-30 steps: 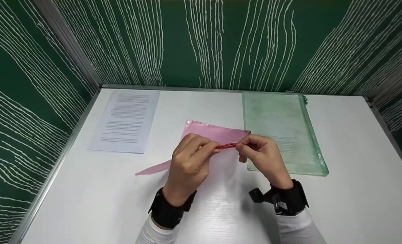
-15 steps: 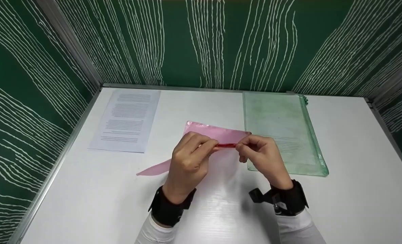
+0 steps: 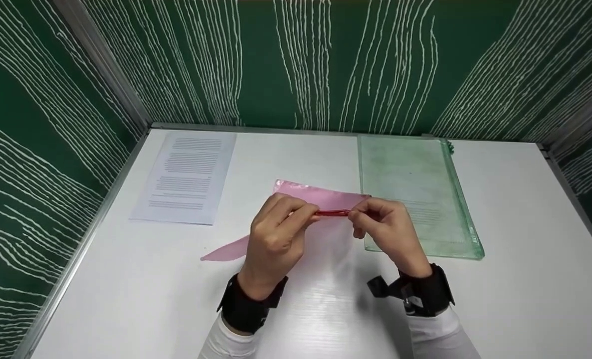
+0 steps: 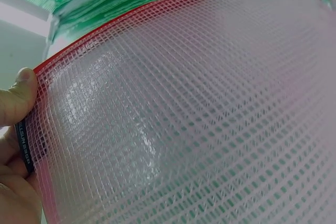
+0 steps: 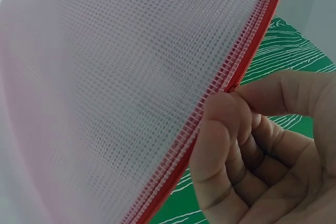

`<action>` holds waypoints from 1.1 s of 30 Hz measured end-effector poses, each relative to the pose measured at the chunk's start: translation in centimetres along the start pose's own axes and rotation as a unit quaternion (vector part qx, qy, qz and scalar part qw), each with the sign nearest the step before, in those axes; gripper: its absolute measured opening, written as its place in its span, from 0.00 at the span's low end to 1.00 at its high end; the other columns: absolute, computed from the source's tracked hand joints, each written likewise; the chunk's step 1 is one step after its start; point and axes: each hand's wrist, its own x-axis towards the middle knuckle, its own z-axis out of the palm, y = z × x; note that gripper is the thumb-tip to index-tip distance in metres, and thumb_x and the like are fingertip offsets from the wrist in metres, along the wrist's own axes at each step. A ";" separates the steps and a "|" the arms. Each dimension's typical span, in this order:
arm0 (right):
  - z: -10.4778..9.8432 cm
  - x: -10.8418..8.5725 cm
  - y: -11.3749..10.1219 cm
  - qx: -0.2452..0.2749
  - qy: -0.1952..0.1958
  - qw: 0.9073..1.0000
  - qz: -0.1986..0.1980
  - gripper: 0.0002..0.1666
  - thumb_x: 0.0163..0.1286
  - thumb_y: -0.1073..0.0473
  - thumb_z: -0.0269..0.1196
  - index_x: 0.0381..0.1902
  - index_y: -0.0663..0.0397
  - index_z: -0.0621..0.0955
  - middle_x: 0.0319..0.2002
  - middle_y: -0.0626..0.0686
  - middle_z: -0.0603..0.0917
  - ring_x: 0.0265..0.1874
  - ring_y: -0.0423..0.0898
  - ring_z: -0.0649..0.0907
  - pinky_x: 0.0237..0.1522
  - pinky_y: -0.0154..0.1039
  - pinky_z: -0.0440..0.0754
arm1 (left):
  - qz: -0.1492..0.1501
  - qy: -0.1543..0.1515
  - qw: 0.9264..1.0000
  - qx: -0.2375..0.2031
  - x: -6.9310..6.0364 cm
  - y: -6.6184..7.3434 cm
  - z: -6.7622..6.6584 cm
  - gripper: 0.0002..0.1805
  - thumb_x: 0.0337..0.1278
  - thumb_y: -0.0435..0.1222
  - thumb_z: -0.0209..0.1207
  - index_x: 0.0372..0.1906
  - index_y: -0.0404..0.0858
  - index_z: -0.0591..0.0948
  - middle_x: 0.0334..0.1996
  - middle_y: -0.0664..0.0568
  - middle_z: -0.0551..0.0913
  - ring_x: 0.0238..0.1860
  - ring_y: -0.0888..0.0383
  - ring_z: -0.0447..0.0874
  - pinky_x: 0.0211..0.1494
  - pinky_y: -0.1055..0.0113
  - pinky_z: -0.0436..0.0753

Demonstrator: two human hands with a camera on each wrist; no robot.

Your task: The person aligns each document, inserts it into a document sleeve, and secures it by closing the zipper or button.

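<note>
Now both my hands are at the pink mesh pouch [image 4: 173,103], and they stand a little apart from each other along its red zipper [image 3: 333,213]. With my left hand [image 3: 277,242] I grip the pouch at one end of the zipper, the thumb on the mesh side, where a small black tag [image 4: 24,146] shows beside my fingers. With my right hand [image 3: 389,227] I pinch the zipper edge between thumb and forefinger. The short red piece between my hands looks straight from above. The pouch spreads beyond my hands, and one pointed part of it comes out to the left of my left hand; whether its lower side touches the tabletop [image 3: 101,289], I cannot tell.

Farther away from my left hand, on its left, lies a printed sheet [image 3: 178,179]. Just beyond my right hand lies a green pouch [image 3: 408,172], whose near left corner is partly covered by this hand. Black bands [image 3: 246,309] go around both my wrists.
</note>
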 end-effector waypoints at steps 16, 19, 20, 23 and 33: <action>-0.2 0.4 1.0 -0.023 -0.014 1.000 -0.014 0.06 0.61 0.64 0.60 0.24 0.57 0.80 0.17 0.57 0.77 0.17 0.50 0.79 0.22 0.38 0.76 | 0.007 0.006 1.000 0.004 0.1 0.0 -0.3 0.08 0.39 0.30 0.68 0.29 0.34 0.83 0.24 0.50 0.78 0.30 0.58 0.73 0.34 0.72 0.74; -0.1 0.4 0.8 -0.022 -0.007 1.000 -0.003 0.06 0.61 0.65 0.61 0.24 0.57 0.81 0.17 0.57 0.77 0.17 0.50 0.79 0.22 0.37 0.76 | 0.008 0.008 1.000 0.001 0.2 0.0 -0.3 0.08 0.38 0.30 0.68 0.29 0.34 0.83 0.24 0.50 0.78 0.30 0.58 0.73 0.34 0.72 0.74; -0.1 0.4 0.7 -0.021 -0.005 1.000 0.003 0.06 0.60 0.65 0.61 0.24 0.57 0.81 0.17 0.58 0.77 0.17 0.50 0.79 0.22 0.37 0.76 | 0.009 0.008 1.000 0.002 0.2 0.0 -0.3 0.08 0.39 0.30 0.68 0.29 0.34 0.83 0.24 0.50 0.78 0.30 0.58 0.73 0.33 0.72 0.74; 0.0 0.4 0.5 -0.023 -0.002 1.000 0.017 0.06 0.60 0.68 0.60 0.24 0.59 0.81 0.18 0.59 0.77 0.17 0.51 0.78 0.22 0.37 0.76 | 0.013 0.008 1.000 0.005 0.2 0.0 -0.3 0.08 0.40 0.30 0.67 0.30 0.34 0.83 0.24 0.50 0.78 0.29 0.58 0.73 0.33 0.72 0.74; -0.1 0.6 0.9 -0.029 0.003 0.999 0.031 0.05 0.60 0.68 0.60 0.25 0.59 0.81 0.18 0.60 0.78 0.17 0.52 0.79 0.22 0.37 0.76 | 0.009 0.013 1.000 0.004 0.1 -0.1 -0.3 0.08 0.39 0.30 0.68 0.30 0.34 0.83 0.24 0.50 0.78 0.30 0.58 0.73 0.34 0.72 0.75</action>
